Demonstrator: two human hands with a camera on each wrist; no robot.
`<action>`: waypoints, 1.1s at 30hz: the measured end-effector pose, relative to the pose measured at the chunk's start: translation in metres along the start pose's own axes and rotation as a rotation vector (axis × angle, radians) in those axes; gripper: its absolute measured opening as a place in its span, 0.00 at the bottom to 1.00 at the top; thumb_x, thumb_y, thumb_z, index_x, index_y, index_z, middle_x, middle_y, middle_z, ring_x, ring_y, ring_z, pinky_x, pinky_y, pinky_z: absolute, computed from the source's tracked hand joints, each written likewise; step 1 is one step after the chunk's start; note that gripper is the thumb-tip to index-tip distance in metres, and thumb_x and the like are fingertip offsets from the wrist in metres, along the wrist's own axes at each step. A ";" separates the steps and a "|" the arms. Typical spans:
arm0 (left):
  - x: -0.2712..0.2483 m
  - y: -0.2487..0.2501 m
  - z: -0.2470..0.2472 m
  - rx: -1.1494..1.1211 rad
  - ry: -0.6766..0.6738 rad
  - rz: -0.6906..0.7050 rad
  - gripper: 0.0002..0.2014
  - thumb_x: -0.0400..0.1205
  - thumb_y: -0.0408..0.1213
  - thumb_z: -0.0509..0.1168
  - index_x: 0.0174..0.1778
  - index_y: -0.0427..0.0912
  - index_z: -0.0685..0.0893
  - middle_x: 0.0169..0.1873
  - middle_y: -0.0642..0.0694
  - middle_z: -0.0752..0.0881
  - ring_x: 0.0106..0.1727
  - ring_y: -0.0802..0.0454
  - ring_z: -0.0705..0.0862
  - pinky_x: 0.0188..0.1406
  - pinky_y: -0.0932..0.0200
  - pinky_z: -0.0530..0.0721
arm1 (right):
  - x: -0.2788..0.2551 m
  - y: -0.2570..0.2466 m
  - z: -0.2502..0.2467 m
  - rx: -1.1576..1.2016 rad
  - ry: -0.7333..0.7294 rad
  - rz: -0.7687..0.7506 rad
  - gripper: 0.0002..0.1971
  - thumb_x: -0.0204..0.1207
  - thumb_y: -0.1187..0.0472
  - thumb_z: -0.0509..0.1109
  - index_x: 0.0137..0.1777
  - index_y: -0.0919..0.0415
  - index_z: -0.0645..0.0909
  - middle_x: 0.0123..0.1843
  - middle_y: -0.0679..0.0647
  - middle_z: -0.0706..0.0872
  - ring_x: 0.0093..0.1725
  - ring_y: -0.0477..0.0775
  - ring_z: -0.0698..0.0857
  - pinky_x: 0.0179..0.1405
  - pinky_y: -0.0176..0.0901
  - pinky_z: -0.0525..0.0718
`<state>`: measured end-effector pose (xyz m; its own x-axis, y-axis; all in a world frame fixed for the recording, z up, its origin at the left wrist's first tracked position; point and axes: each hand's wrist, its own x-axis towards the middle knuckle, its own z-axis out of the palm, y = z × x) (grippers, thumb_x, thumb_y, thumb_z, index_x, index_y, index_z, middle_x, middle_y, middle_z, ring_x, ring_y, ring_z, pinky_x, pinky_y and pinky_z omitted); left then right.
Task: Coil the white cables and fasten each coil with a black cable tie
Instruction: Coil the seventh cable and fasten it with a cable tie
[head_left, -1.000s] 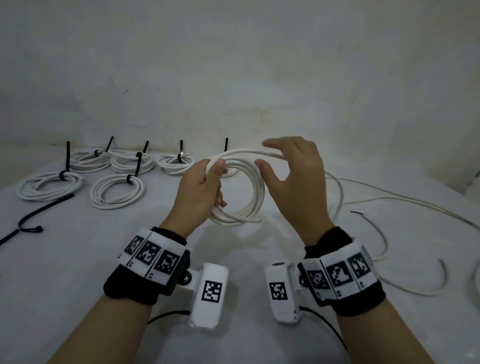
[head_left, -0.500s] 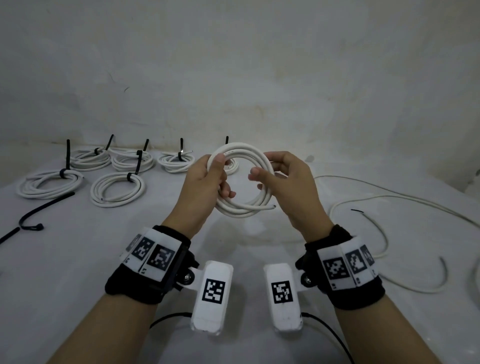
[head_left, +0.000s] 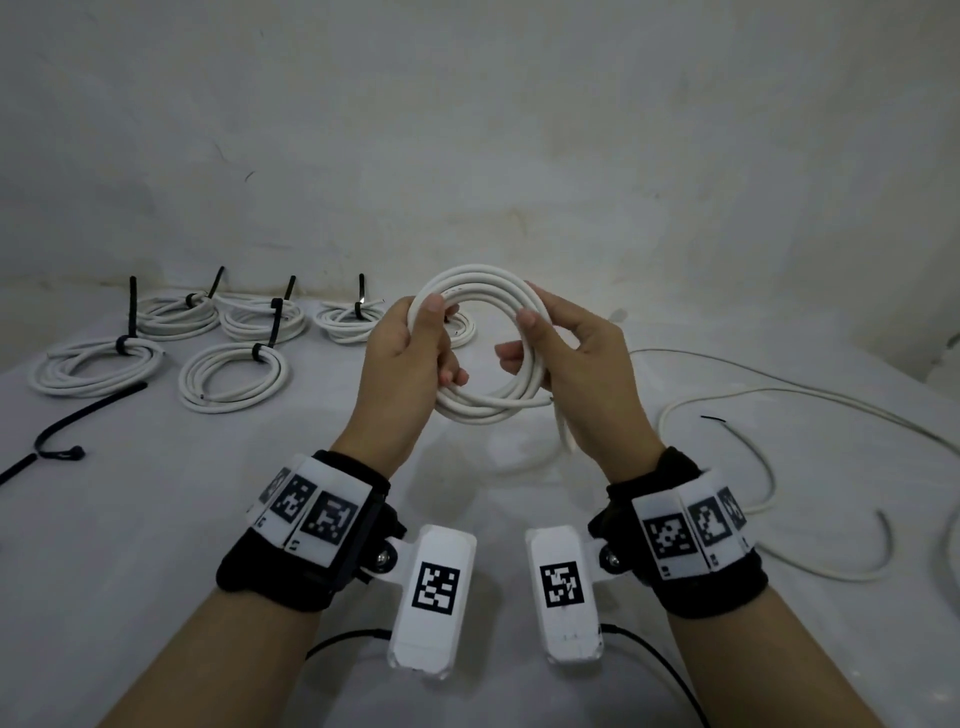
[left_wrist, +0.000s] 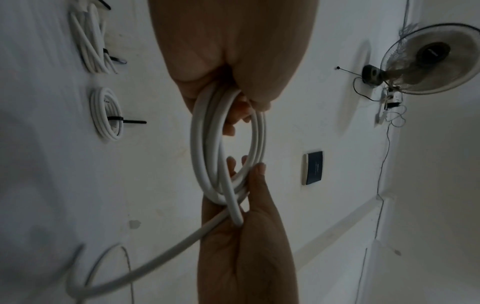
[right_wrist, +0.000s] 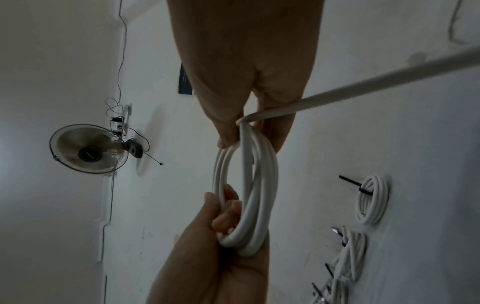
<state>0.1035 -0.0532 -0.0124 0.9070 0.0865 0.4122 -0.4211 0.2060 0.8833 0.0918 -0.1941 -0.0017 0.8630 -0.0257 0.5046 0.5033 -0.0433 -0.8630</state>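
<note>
I hold a white cable coil (head_left: 480, 413) upright above the table with both hands. My left hand (head_left: 426, 343) grips its left side, thumb on the front. My right hand (head_left: 524, 340) pinches its right side, thumb on top of the strands. A free tail (head_left: 563, 431) hangs blurred below my right palm. The left wrist view shows the coil (left_wrist: 197, 144) between both hands, with the tail (left_wrist: 155, 261) trailing away. In the right wrist view the tail (right_wrist: 389, 78) leaves the coil (right_wrist: 259, 195) at my fingers. Loose black cable ties (head_left: 88, 415) lie at the left.
Several tied coils (head_left: 234, 376) with black ties sticking up lie at the back left of the table. Loose white cables (head_left: 779, 395) sprawl over the right side. A wall stands close behind. A wall fan (right_wrist: 88, 148) shows in the wrist views.
My right hand, open over the coil a second ago, laid the last loop on and now grips the coil's right side. The trailing cable has been drawn in to a short tail.
</note>
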 end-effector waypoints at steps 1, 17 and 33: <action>0.000 0.000 0.001 -0.025 0.010 -0.004 0.14 0.89 0.41 0.52 0.54 0.34 0.77 0.19 0.56 0.69 0.19 0.59 0.68 0.30 0.60 0.81 | -0.001 -0.001 0.001 0.062 -0.036 0.055 0.09 0.84 0.59 0.63 0.52 0.55 0.85 0.33 0.48 0.87 0.31 0.49 0.86 0.34 0.39 0.86; -0.008 -0.002 0.014 -0.086 -0.006 -0.066 0.13 0.89 0.42 0.52 0.48 0.39 0.77 0.18 0.56 0.68 0.19 0.60 0.69 0.29 0.61 0.79 | -0.003 -0.009 0.008 0.635 -0.062 0.447 0.26 0.70 0.35 0.61 0.28 0.59 0.68 0.15 0.46 0.58 0.13 0.44 0.58 0.16 0.34 0.68; -0.009 -0.005 -0.016 0.559 -0.549 -0.814 0.27 0.86 0.56 0.48 0.49 0.36 0.82 0.35 0.41 0.88 0.29 0.52 0.87 0.31 0.62 0.84 | 0.004 -0.003 -0.003 0.795 0.364 0.505 0.28 0.84 0.42 0.56 0.25 0.57 0.65 0.16 0.47 0.57 0.14 0.45 0.55 0.13 0.32 0.59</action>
<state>0.0971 -0.0395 -0.0239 0.8450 -0.3422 -0.4109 0.2238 -0.4716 0.8529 0.0937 -0.1974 0.0028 0.9841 -0.1662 -0.0621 0.0808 0.7316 -0.6770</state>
